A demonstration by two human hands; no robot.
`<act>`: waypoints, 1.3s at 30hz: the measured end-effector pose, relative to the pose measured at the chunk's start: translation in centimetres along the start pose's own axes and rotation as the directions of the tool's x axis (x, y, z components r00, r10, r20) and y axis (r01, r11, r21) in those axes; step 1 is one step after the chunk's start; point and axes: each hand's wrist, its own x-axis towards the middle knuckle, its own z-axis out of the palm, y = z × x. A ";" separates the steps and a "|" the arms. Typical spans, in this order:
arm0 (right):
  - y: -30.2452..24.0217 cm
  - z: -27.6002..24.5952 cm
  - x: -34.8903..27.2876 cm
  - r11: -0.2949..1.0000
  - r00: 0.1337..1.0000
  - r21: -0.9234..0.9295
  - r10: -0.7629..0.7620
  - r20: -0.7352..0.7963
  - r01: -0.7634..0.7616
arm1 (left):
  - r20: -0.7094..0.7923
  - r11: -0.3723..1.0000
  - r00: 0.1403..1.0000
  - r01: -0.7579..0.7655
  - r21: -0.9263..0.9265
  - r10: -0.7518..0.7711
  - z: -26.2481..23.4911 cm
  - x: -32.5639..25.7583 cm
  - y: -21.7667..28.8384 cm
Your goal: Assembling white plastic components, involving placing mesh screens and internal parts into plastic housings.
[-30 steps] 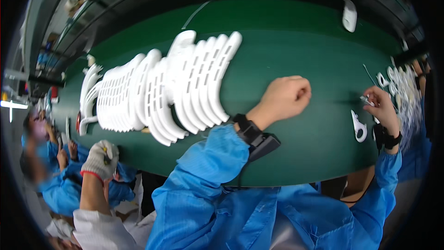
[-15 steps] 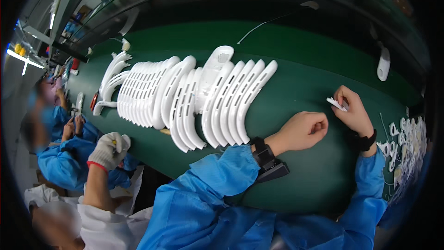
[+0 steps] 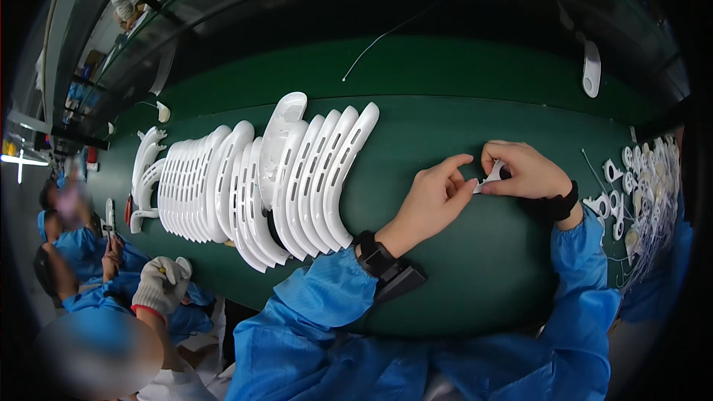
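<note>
Right hand pinches a small white part, left hand close in

The right hand (image 3: 523,171) pinches a small white part (image 3: 493,172) between thumb and bent fingers, holding it above the green table (image 3: 445,275). The left hand (image 3: 427,204) comes in from the other side, its fingers bent and the index finger lifted apart from the tip below it. That lower tip is at the near end of the part, though I cannot tell whether it grips it or only sits just beside it.

Both wrists wear black bands, and a dark box (image 3: 401,284) sits by the left one. Blue sleeves (image 3: 323,289) cover the forearms.

To the left of the hands, a long row of white curved panels (image 3: 223,178) with slots lies across the table, packed side by side. Among them a white piece with a rounded, dotted end (image 3: 288,111) sticks out toward the back. Past the row's far left end is a red tool (image 3: 128,210).

To the right, beyond the right hand, a heap of white ring-shaped parts (image 3: 650,178) lies with thin pale cables. At the back right is a long white rounded piece (image 3: 592,70), and a thin cord (image 3: 382,36) runs at the back middle.

At the lower left, a co-worker's gloved hand (image 3: 160,286) with a red cuff is near the table edge
</note>
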 end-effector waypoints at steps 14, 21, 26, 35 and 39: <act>1.3 -0.1 0.1 0.998 1.000 0.053 0.028 -0.006 -0.028 | -0.019 0.993 0.999 -0.037 0.109 0.040 0.2 -0.7 0.3; 2.2 0.3 -0.4 0.996 0.991 0.012 -0.092 -0.093 0.093 | 0.005 1.000 1.000 -0.018 -0.011 0.018 0.5 -0.2 0.1; 1.1 1.9 1.0 0.996 0.995 -0.048 -0.084 -0.053 0.081 | -0.021 0.970 0.995 0.092 -0.225 -0.099 -1.3 -1.4 -0.4; -1.7 -1.8 -8.1 0.973 0.990 0.230 0.006 -0.142 0.028 | 0.004 0.969 0.999 0.034 -0.246 -0.034 0.4 0.0 0.2; -1.9 -0.3 -14.6 0.948 0.999 0.314 0.052 -0.006 -0.048 | -0.008 0.972 1.000 0.013 -0.236 -0.016 0.1 0.3 0.2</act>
